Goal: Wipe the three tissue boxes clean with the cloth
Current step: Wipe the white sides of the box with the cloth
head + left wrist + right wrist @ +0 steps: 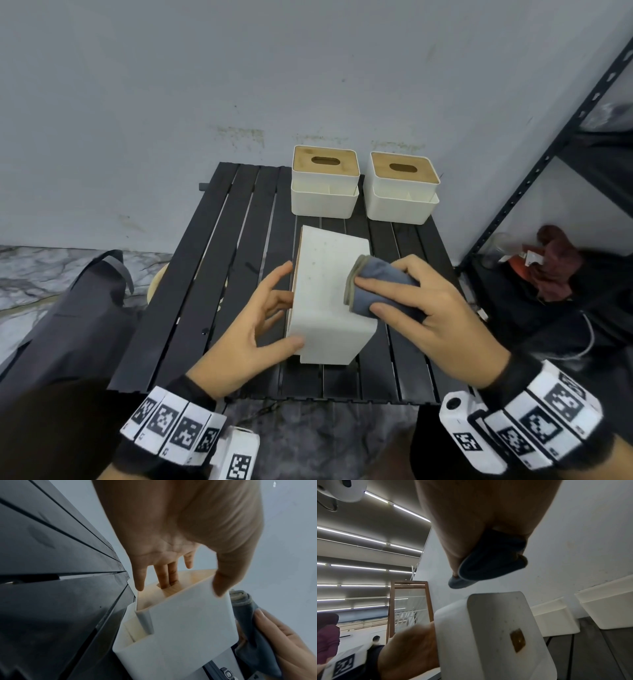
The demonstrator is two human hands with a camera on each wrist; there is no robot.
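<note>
A white tissue box [325, 291] lies tipped on its side on the black slatted table [222, 274], wooden lid facing left. My left hand [260, 322] grips it, thumb on the near wall and two fingers [169, 577] in the lid slot. A folded grey-blue cloth [373, 284] is gripped in my right hand [431, 308] over the right edge of the speckled upper face. In the right wrist view the cloth [491, 563] hangs just above that face, which bears a brown patch [518, 641]. Two more lidded boxes [324, 185] [402, 190] stand upright at the table's back.
A black metal shelf rack [534, 178] stands close on the right, with a red rag [555, 263] on its low shelf. A dark bag [78, 308] leans at the table's left. The grey wall rises right behind the two back boxes.
</note>
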